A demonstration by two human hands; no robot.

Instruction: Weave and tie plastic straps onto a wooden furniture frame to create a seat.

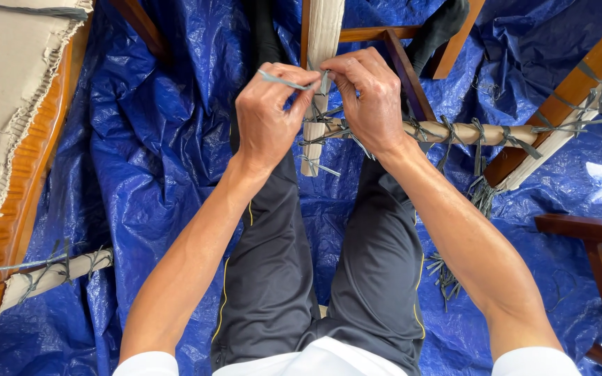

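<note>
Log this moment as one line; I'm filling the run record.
left hand: pinching grey strip | right hand: pinching same strip | spot: over wrapped pole | floor: blue tarp

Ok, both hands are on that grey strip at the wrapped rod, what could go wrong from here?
1. The thin grey plastic strip is pinched only at the fingertips of the left hand and right hand; it could slip loose.
2. The pale paper-wrapped rod already carries many grey ties; loose tails may tangle.
3. The crinkled blue plastic tarp may slide underfoot.
</note>
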